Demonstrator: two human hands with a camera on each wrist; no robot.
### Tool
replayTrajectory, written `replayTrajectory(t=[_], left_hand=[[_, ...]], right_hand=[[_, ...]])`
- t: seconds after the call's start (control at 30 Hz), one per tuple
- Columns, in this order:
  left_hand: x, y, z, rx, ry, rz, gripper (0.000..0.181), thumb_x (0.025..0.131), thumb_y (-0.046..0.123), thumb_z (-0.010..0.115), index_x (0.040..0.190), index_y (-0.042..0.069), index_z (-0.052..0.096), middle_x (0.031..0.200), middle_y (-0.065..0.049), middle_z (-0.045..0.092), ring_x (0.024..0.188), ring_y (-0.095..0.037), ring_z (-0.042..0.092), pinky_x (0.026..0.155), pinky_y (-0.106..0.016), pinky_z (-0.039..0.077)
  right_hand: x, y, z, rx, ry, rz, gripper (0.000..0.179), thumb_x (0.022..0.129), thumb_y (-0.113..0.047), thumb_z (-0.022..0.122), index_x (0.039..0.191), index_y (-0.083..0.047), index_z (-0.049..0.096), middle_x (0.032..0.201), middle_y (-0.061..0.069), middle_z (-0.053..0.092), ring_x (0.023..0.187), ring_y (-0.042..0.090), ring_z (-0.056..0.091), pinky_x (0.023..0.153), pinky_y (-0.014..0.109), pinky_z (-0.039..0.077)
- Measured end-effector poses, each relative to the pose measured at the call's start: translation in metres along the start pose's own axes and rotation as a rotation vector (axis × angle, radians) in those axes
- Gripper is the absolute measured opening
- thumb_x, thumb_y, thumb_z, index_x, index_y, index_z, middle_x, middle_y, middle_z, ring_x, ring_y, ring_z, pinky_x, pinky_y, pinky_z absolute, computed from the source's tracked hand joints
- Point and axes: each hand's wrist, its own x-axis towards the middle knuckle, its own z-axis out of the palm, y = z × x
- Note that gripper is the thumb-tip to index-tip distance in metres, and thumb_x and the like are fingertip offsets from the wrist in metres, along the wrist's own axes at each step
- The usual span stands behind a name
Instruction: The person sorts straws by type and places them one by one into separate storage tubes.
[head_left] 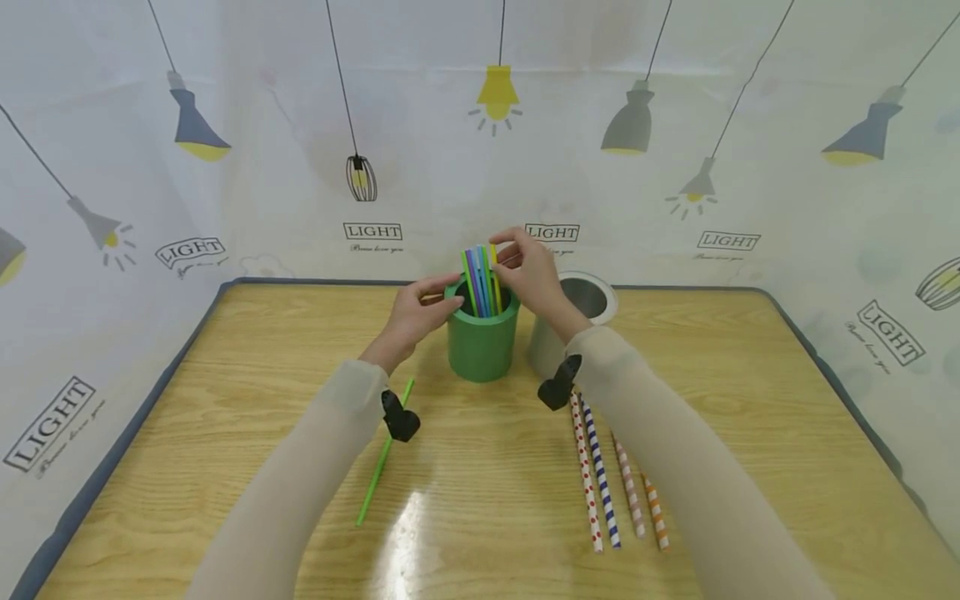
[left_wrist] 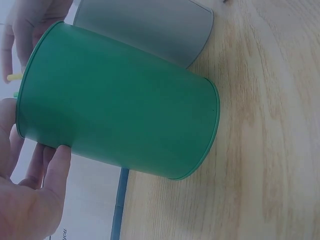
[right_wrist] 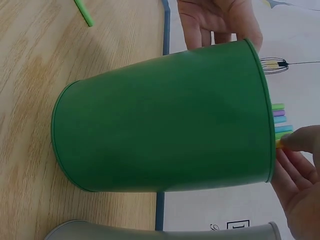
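A green cup [head_left: 482, 354] stands upright on the table, holding several coloured plastic straws [head_left: 480, 287] in green, purple, blue and yellow. My left hand [head_left: 416, 312] holds the cup's left side at the rim; its fingertips touch the wall in the left wrist view. Over the rim's right side, my right hand [head_left: 534, 271] pinches the yellow straw [right_wrist: 279, 144] near its top between thumb and fingers. The lower ends of the straws are hidden inside the cup.
Beside the green cup on the right is a grey cup [head_left: 546, 354], partly behind my right forearm. One green straw [head_left: 384, 462] lies on the table [head_left: 247, 417] at left. Several patterned paper straws [head_left: 600, 475] lie at right, partly under my sleeve. A printed sheet [head_left: 427, 100] hangs behind.
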Motion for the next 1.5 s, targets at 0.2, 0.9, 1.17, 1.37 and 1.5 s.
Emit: replayTrajectory(t=[0.2,0.9,1.17,1.37,1.5], left_hand=[[0.004,-0.005,-0.001,-0.008,0.0,-0.001,0.044,0.088,0.012,0.062,0.131,0.009,0.052,0.129,-0.015,0.047,0.118,-0.03,0.047,0.091,-0.042,0.045],[0.016,-0.02,-0.003,0.008,0.011,0.017,0.042,0.087,0.018,0.065,0.128,0.015,0.056,0.126,-0.01,0.051,0.116,-0.026,0.05,0.087,-0.04,0.047],[0.015,-0.02,-0.003,0.013,0.015,0.02,0.042,0.087,0.017,0.065,0.128,0.015,0.056,0.125,-0.01,0.051,0.115,-0.025,0.05,0.087,-0.038,0.048],[0.016,-0.02,-0.003,0.025,0.002,0.026,0.043,0.087,0.018,0.064,0.129,0.014,0.054,0.127,-0.012,0.049,0.117,-0.027,0.049,0.087,-0.039,0.048],[0.009,-0.011,-0.003,0.026,-0.013,0.013,0.045,0.088,0.016,0.062,0.131,0.011,0.052,0.13,-0.015,0.047,0.119,-0.03,0.046,0.089,-0.041,0.046]], right_hand=[[-0.001,0.002,0.003,-0.008,0.009,0.022,0.029,0.085,0.003,0.061,0.113,-0.002,0.056,0.09,0.016,0.062,0.081,0.024,0.061,0.067,0.032,0.053],[0.0,-0.003,-0.002,0.012,-0.025,0.093,0.035,0.087,0.0,0.057,0.122,-0.006,0.055,0.094,0.014,0.06,0.087,0.023,0.061,0.066,0.028,0.054],[-0.013,-0.008,-0.015,0.041,-0.083,0.037,0.031,0.088,-0.002,0.058,0.119,-0.002,0.057,0.095,0.016,0.062,0.086,0.025,0.061,0.066,0.031,0.053],[-0.03,-0.01,-0.02,0.103,-0.184,0.012,0.028,0.088,-0.004,0.059,0.116,0.001,0.058,0.09,0.016,0.06,0.082,0.03,0.061,0.061,0.035,0.054],[-0.043,-0.012,-0.022,0.163,-0.213,0.011,0.028,0.088,-0.005,0.06,0.114,0.004,0.058,0.09,0.018,0.06,0.082,0.032,0.06,0.063,0.039,0.055]])
